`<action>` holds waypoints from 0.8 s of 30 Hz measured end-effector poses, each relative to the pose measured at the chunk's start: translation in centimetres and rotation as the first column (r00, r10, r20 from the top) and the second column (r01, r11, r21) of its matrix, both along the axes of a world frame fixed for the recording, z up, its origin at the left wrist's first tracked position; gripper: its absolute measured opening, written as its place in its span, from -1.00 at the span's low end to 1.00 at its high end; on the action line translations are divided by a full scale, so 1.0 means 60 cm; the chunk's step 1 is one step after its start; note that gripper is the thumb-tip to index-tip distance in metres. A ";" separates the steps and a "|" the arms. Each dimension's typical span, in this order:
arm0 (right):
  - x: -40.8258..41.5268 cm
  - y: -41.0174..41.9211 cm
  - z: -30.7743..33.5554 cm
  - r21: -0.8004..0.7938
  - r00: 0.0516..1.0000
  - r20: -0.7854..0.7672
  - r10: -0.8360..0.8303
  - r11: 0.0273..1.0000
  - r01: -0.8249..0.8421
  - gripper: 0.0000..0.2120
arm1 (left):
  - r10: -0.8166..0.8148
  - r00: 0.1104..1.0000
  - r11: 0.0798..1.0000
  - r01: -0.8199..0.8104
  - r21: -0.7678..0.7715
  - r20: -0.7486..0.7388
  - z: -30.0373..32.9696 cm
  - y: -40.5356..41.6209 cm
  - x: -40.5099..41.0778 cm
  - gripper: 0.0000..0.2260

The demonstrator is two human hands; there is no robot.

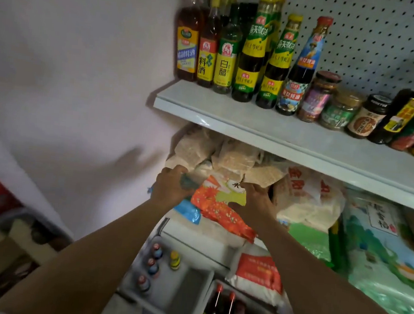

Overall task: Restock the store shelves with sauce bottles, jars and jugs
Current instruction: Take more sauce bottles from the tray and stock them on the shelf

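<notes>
both my hands are on an orange patterned bag (218, 203) on the shelf under the white shelf board (278, 136). my left hand (172, 187) curls its fingers around the bag's left end, and my right hand (253, 199) grips its upper right edge. pale grain bags (216, 152) sit just behind my fingers. the sauce bottles (251, 57) stand upright in a row on the board above my hands, with jars (339, 107) to their right. more bottles (153, 265) stand in a grey bin (183, 288) below my forearms.
</notes>
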State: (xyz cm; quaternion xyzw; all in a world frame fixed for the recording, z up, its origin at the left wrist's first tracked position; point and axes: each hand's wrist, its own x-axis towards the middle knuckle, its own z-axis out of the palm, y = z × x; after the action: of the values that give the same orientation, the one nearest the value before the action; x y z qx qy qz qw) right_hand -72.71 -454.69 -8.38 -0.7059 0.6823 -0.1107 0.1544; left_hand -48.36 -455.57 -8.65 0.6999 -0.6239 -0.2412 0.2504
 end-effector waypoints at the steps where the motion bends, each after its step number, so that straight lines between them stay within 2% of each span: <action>1: 0.002 0.002 -0.013 0.033 1.000 -0.003 0.006 0.999 -0.006 -0.34 | 0.000 1.000 1.000 0.000 0.005 -0.014 -0.012 0.004 0.006 -0.47; 3: 0.008 0.004 -0.040 0.091 1.000 -0.011 0.024 0.996 -0.023 -0.34 | 0.015 0.998 1.000 -0.014 0.010 -0.060 -0.040 0.014 0.017 -0.48; 10: 0.054 0.009 -0.157 0.226 0.995 0.001 0.101 0.969 -0.099 -0.37 | 0.130 0.991 0.973 -0.121 0.195 -0.032 -0.167 0.058 0.061 -0.43; 17: 0.093 0.026 -0.298 0.406 0.993 0.055 0.103 0.906 -0.116 -0.46 | 0.232 0.972 0.906 -0.202 0.372 -0.035 -0.309 0.099 0.104 -0.49; 24: 0.146 0.003 -0.449 0.485 0.991 0.110 0.078 0.866 -0.122 -0.53 | 0.265 0.964 0.855 -0.217 0.471 -0.037 -0.453 0.120 0.148 -0.47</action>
State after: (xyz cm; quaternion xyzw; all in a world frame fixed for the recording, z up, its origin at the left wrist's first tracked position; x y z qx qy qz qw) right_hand -63.93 -454.53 -35.30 -0.6725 0.6432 0.0437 0.3635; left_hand -39.50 -448.40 -35.81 0.7989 -0.4422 -0.3845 0.1354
